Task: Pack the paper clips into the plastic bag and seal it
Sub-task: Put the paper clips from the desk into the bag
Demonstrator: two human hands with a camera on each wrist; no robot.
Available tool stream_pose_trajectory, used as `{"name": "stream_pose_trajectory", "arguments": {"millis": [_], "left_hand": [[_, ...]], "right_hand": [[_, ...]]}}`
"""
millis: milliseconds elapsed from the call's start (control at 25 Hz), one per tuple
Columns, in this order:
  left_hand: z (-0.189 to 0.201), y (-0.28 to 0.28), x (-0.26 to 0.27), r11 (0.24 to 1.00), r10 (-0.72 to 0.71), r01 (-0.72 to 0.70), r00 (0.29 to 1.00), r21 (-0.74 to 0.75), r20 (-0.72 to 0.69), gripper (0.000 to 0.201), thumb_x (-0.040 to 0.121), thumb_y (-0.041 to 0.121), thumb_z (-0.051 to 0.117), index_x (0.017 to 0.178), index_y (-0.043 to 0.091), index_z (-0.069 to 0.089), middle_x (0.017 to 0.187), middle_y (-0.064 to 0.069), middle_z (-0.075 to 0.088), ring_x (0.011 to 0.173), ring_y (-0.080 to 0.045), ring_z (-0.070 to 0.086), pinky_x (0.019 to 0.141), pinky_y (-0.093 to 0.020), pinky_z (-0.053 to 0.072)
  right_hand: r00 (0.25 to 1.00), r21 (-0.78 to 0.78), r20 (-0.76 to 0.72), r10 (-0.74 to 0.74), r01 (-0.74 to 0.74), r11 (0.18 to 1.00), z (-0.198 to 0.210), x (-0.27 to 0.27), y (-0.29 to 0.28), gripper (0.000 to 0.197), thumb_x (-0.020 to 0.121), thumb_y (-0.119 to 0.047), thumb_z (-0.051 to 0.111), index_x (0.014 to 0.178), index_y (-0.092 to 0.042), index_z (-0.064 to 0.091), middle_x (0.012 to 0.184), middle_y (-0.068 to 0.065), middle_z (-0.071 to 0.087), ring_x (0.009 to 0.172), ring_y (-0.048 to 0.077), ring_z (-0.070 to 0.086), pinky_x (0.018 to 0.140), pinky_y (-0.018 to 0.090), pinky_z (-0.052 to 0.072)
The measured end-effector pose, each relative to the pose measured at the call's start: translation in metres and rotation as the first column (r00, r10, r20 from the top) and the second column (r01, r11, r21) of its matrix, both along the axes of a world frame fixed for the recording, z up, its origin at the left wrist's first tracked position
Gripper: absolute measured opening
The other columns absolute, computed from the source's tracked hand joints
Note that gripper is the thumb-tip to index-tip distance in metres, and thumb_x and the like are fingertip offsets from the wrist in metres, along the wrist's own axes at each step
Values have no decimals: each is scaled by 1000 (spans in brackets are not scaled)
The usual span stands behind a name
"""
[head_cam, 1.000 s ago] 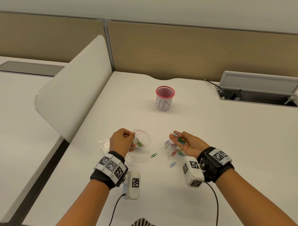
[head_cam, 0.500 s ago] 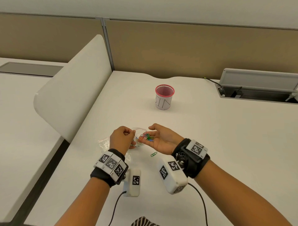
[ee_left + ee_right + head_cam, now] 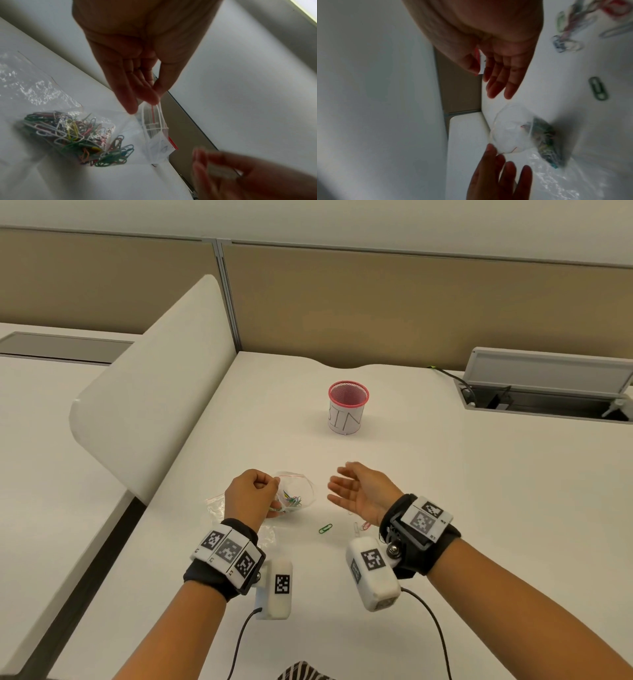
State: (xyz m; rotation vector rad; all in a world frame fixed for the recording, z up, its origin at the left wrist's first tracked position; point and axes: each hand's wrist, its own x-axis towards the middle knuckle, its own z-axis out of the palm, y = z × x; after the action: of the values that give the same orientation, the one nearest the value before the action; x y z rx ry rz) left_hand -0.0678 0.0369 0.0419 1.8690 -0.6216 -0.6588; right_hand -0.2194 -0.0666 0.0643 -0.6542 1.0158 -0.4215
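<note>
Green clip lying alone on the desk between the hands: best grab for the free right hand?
Probably a top-down pinch across the long sides of the green clip. It lies flat on the desk, apart from the other clips, so there is no edge to hook. The right hand is open and empty; the left hand pinches the bag mouth.

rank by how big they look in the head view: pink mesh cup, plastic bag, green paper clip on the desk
1. pink mesh cup
2. plastic bag, close to the cup, partly hidden by the left hand, so unsure
3. green paper clip, clearly smallest
</note>
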Motion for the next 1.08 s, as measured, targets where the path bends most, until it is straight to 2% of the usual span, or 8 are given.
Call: {"name": "stream_pose_trajectory", "arguments": {"millis": [280,440,520,680,800,960,1000,1080], "left_hand": [[-2,1,-2,1000,-12,12,1000,19,10,20,85,10,58,66,11,52,60,-7,57,34,-1,56,36,-18,51],[-1,3,0,1000,-4,4,1000,24,-3,20,86,10,57,67,12,51,60,-7,57,34,-1,56,36,-19,51],[0,3,0,1000,-10,10,1000,25,-1,20,86,10,57,67,11,51,59,-6,56,34,-1,56,36,-19,51],[1,3,-2,1000,-15,15,1000,20,-4,21,86,10,57,66,12,51,60,-6,57,34,-1,56,36,-18,51],[0,3,-2,1000,-14,14,1000,16,-9,21,86,10,57,66,12,51,60,-6,57,34,-1,56,36,-18,51],[-1,3,-2,1000,-14,14,1000,16,-11,20,86,10,57,67,11,51,60,-6,57,34,-1,56,36,-18,51],[-1,2,-2,1000,-15,15,1000,18,-12,19,86,10,57,68,11,51,60,-6,57,34,-1,56,36,-18,50],[-1,2,-1,1000,-15,15,1000,22,-12,19,87,11,57,69,10,52,61,-6,57,34,-1,56,37,-18,51]], "right_hand": [[925,37,-243,293,-293,955,-59,10,34,15,96,-20,42,94,-8,52,82,7,60,72,17,59,67,27,48],[954,-33,-257,153,-167,985,-61,1,16,15,95,-16,45,86,-7,54,80,6,58,71,15,57,66,25,47],[963,-115,-260,71,-104,988,-60,-12,1,14,93,-12,51,98,0,57,80,7,58,69,15,56,63,24,47],[886,-406,-462,43,-255,878,-58,-43,-23,44,78,-22,73,115,-4,59,87,4,62,69,11,57,61,20,49],[715,-446,-693,98,-531,720,-51,-69,-32,60,70,-33,78,119,-11,52,96,4,58,83,18,58,78,31,48],[246,-150,-950,193,-901,407,-55,-92,-21,105,60,-44,82,142,-20,21,136,14,32,123,29,46,102,36,41],[220,-124,-952,214,-914,387,-58,-92,-17,112,59,-45,82,145,-21,13,139,14,28,125,30,44,103,37,41],[277,-170,-936,218,-896,411,-65,-86,-13,120,59,-46,82,147,-24,4,139,15,28,126,32,44,103,38,40]]}}
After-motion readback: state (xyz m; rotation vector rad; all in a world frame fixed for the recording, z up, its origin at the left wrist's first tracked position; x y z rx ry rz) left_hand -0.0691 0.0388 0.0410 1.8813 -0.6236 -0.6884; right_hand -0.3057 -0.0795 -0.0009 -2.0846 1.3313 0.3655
